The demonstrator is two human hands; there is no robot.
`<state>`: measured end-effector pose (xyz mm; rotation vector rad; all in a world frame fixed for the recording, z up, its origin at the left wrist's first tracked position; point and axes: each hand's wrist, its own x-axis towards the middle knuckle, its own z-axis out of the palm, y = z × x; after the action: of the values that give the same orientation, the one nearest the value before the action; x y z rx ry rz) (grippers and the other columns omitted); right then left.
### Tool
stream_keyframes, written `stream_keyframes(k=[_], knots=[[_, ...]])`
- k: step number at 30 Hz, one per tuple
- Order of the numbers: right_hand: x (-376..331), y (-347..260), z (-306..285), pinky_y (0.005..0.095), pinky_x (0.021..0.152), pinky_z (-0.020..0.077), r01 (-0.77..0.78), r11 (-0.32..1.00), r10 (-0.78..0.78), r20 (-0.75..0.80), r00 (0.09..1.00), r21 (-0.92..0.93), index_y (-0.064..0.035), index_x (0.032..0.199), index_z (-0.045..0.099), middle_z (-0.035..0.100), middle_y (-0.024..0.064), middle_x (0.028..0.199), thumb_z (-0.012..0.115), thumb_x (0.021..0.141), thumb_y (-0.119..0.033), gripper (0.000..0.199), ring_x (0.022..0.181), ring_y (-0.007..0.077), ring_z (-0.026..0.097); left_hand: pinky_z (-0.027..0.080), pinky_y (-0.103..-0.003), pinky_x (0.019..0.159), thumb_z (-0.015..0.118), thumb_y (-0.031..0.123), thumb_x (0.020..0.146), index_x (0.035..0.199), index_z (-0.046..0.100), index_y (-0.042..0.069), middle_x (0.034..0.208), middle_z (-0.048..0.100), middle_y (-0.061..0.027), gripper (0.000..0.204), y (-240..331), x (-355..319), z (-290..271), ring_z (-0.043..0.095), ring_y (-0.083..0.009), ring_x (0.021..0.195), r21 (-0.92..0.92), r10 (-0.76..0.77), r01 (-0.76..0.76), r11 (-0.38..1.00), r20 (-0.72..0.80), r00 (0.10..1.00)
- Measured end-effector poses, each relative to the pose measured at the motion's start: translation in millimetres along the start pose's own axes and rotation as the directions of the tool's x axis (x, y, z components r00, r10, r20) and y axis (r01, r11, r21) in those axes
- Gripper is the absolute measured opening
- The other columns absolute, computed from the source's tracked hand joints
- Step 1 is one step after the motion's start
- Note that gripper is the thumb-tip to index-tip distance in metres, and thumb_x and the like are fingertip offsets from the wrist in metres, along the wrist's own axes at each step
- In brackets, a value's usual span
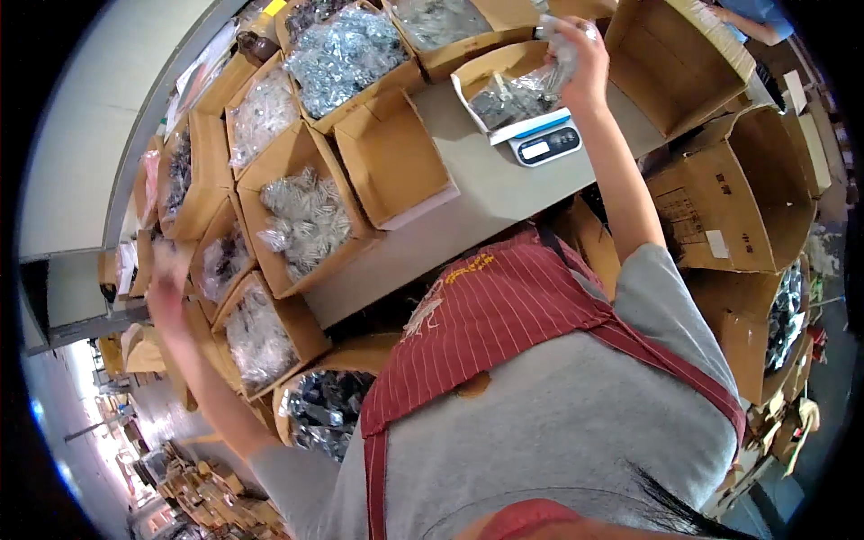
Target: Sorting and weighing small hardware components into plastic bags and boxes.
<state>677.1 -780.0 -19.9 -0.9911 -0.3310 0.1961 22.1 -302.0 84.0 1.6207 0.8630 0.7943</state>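
Observation:
My right hand (585, 65) is raised at the upper right, closed around a clear plastic bag (560, 49). Below it a shallow open carton (459, 87) holds several small clear bags with dark and metallic parts (513, 99). That carton rests on a digital scale (546, 146) with a small lit display. Far to the left, my left hand (166, 286) is smeared by motion beside the boxes at the table's left end. A pale blur shows at its fingers, and I cannot make out whether it holds anything.
Cardboard boxes of bagged parts crowd the left and back, including one with clear bags of springlike parts (310, 216) and one with bluish bags (346, 58). A bare-bottomed box (387, 153) stands mid-table (450, 135). Large cartons (720, 193) line the right. Another person's arm (751, 25) shows upper right.

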Motion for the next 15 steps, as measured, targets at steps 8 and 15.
stream_keyframes(k=[8,15], knots=[[-8,-8,-65,0.0289,0.088,0.0437,0.06,0.805,0.036,0.15,0.988,-0.59,-0.0023,0.117,0.062,0.062,0.011,0.109,0.064,0.083,-0.025,0.041,0.1,0.0186,0.057,0.053,-0.036,0.079,0.06,0.018,0.091,0.113,0.056,0.001,0.102,0.063,-0.0083,0.028,25,0,469,0.063,-0.0209,0.094,-0.264,-0.225,0.317,0.911,0.326,0.918],[-23,59,-251,0.0408,0.085,0.0458,-0.031,0.297,-0.011,-0.036,0.999,-0.954,-0.0017,0.114,0.059,0.059,0.0187,0.114,0.064,0.081,-0.019,0.037,0.101,0.0353,0.056,0.047,-0.044,0.1,0.055,0.009,0.092,0.116,0.052,-0.008,0.112,0.059,-0.0155,0.03,16,1,635,0.056,-0.0271,0.111,-0.418,-0.24,0.463,0.781,0.483,0.842]])
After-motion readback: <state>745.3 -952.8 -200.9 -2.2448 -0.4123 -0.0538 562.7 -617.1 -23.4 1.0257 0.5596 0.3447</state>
